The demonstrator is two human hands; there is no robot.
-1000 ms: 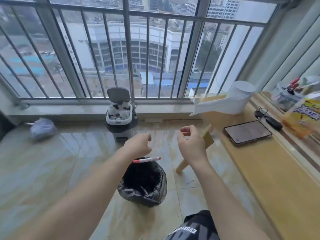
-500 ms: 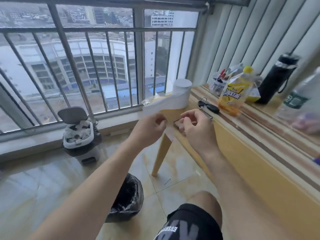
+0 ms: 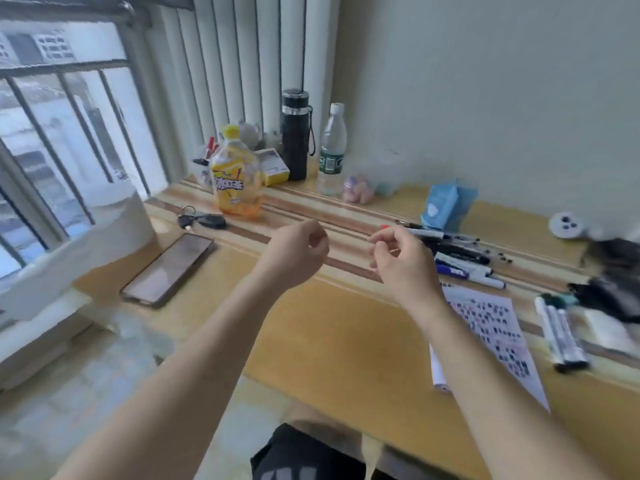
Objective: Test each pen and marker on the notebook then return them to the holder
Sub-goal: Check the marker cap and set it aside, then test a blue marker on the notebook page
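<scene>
On my feed the left hand and right hand are bare, and so are both forearms down to the near edge. Black shorts show at the bottom, with pale grey block lettering cut off by the frame.

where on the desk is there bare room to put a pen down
Bare desk between the phone and the notebook. Crowded on the right by the markers and at the back around the yellow bottle.

Left hand raised, right hand pinching apparent red pen, above desk
</scene>
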